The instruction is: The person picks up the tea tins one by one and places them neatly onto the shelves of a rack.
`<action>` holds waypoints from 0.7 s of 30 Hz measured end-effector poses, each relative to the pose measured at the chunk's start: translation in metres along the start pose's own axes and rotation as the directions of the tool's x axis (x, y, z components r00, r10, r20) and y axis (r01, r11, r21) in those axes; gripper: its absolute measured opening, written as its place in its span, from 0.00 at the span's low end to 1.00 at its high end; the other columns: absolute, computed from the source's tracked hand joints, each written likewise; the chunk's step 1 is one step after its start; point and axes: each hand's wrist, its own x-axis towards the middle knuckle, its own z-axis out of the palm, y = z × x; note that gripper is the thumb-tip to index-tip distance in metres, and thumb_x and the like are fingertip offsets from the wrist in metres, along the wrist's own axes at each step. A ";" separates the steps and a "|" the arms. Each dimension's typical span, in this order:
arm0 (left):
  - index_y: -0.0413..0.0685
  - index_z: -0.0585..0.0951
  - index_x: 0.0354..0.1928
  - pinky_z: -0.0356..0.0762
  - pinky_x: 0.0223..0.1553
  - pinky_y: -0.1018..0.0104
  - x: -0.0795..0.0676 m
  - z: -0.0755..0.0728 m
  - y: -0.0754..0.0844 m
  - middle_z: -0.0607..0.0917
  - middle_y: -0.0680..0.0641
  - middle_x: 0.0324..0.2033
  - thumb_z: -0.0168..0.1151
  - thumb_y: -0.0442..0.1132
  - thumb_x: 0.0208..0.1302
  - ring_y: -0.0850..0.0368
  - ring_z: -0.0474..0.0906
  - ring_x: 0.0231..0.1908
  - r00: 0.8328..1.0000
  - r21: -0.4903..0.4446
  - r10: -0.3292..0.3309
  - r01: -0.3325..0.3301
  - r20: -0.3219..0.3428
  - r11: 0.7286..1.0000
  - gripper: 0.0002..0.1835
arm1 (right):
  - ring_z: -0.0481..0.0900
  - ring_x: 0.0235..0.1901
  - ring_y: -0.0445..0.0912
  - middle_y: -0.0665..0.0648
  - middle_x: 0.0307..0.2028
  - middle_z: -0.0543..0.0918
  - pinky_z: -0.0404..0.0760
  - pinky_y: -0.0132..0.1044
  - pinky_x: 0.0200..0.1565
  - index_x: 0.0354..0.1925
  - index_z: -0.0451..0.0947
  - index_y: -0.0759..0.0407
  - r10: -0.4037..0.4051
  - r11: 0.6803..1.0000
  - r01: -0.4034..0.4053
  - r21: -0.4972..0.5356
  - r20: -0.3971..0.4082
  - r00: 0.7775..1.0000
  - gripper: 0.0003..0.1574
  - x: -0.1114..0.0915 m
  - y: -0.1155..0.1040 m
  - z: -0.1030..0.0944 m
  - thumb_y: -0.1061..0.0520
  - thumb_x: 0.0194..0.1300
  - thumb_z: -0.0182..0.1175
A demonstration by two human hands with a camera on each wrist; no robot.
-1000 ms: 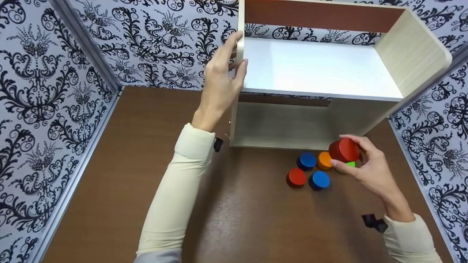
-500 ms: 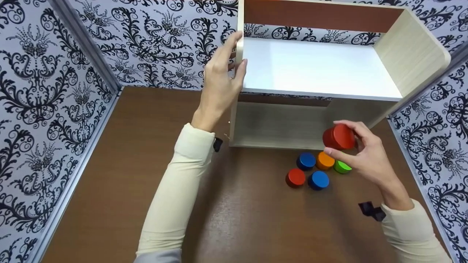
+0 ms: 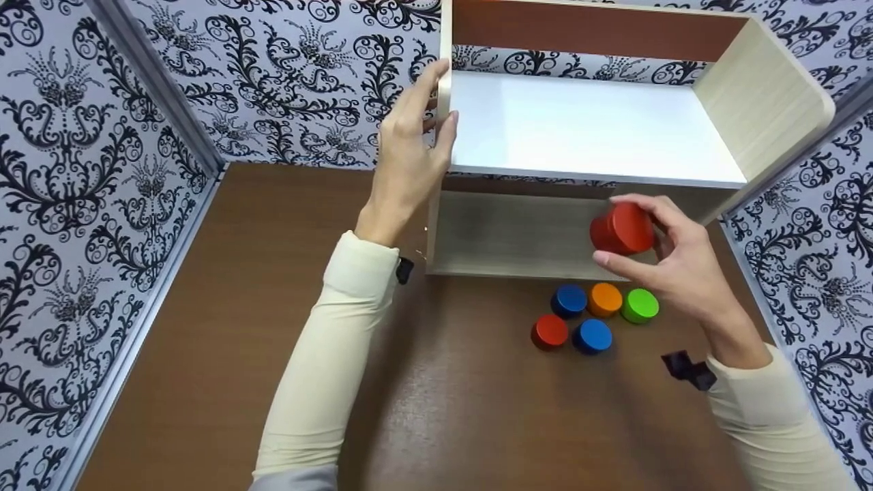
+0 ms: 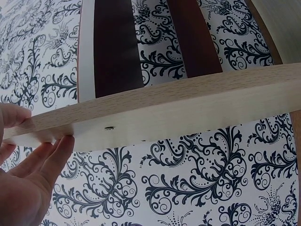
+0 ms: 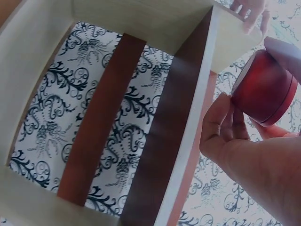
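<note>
Right hand (image 3: 689, 269) pinches red can (image 3: 622, 228), now raised higher before the shelf (image 3: 580, 129), green can (image 3: 640, 305) fully visible: apparently mid-carry. Left hand (image 3: 409, 150) grips the panel (image 4: 178, 113).

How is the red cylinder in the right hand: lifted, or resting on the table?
Lifted: the right hand grips the red cylinder, and the right wrist view shows the patterned wall behind it.
</note>
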 end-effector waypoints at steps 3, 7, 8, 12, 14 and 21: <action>0.37 0.70 0.70 0.83 0.53 0.75 0.000 0.000 0.000 0.80 0.36 0.56 0.60 0.28 0.69 0.49 0.79 0.54 1.000 0.003 0.000 0.000 -0.002 1.000 0.28 | 0.76 0.53 0.49 0.57 0.55 0.76 0.79 0.24 0.58 0.65 0.75 0.60 -0.016 1.000 0.015 0.012 0.004 1.000 0.40 0.006 -0.006 0.001 0.71 0.55 0.73; 0.37 0.70 0.70 0.83 0.52 0.75 0.000 0.000 -0.001 0.80 0.36 0.56 0.61 0.28 0.69 0.50 0.79 0.54 1.000 0.011 0.005 -0.004 -0.003 1.000 0.28 | 0.75 0.56 0.49 0.55 0.59 0.75 0.79 0.24 0.58 0.66 0.74 0.60 -0.006 1.000 0.005 0.031 0.016 1.000 0.41 0.013 -0.014 0.003 0.71 0.55 0.72; 0.37 0.70 0.70 0.83 0.52 0.76 0.000 0.000 -0.001 0.80 0.36 0.56 0.61 0.28 0.69 0.50 0.79 0.54 1.000 0.015 0.005 -0.005 -0.002 1.000 0.28 | 0.74 0.56 0.49 0.55 0.59 0.75 0.79 0.23 0.58 0.66 0.73 0.61 -0.003 0.999 0.003 0.034 0.019 1.000 0.41 0.015 -0.016 0.003 0.71 0.56 0.72; 0.37 0.70 0.70 0.83 0.52 0.76 0.000 -0.001 -0.001 0.80 0.36 0.56 0.61 0.29 0.69 0.49 0.80 0.54 1.000 0.026 0.008 -0.008 0.001 1.000 0.28 | 0.73 0.58 0.50 0.55 0.60 0.76 0.78 0.23 0.59 0.67 0.73 0.62 -0.009 0.999 0.008 0.039 0.023 1.000 0.41 0.022 -0.022 0.003 0.72 0.55 0.72; 0.37 0.70 0.70 0.83 0.52 0.76 0.000 -0.001 -0.001 0.80 0.35 0.56 0.61 0.28 0.69 0.49 0.79 0.55 1.000 0.024 0.007 -0.007 0.004 1.000 0.28 | 0.73 0.58 0.50 0.57 0.60 0.76 0.78 0.23 0.59 0.66 0.73 0.64 -0.016 0.999 0.015 0.038 0.022 1.000 0.41 0.026 -0.024 0.004 0.72 0.55 0.72; 0.37 0.69 0.71 0.83 0.52 0.76 0.000 -0.001 -0.001 0.79 0.35 0.56 0.60 0.28 0.69 0.49 0.79 0.55 1.000 0.024 -0.007 0.007 0.013 1.000 0.28 | 0.72 0.59 0.49 0.61 0.62 0.75 0.77 0.24 0.61 0.66 0.72 0.65 -0.034 0.999 0.033 0.014 0.031 0.999 0.40 0.038 -0.032 0.006 0.70 0.56 0.73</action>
